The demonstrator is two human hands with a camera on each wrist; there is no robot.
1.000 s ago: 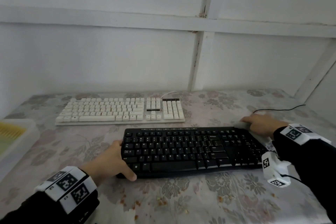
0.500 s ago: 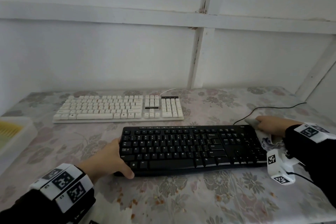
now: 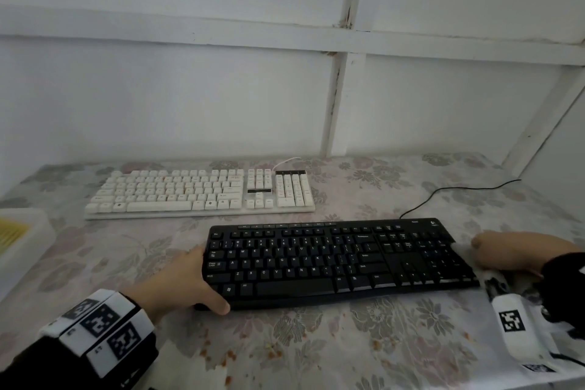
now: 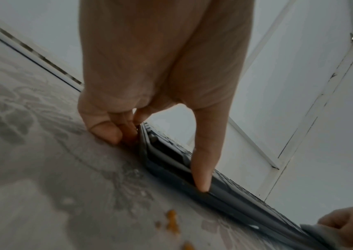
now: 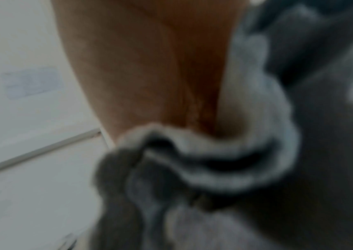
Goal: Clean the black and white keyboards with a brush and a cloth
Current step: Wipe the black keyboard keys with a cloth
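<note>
Fingers [image 4: 105,125] of my left hand [image 3: 177,285] grip the black keyboard [image 3: 342,263] at its left end; my right hand [image 3: 519,252], seemingly bunching the cloth [image 5: 214,152], sits at its right end. Two keyboards on the worktop [image 3: 316,348]: one black, one white keyboard [image 3: 202,191].

A plain home-like room: ahead of both hands, a floral-clothed table [image 3: 364,355] (crumb-spotted) stands against a white panelled wall [image 3: 190,98].

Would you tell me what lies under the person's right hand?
A white and grey cloth lies under the right hand, against the black keyboard's right end. The hand covers the cloth's middle; nothing else shows beneath.
</note>
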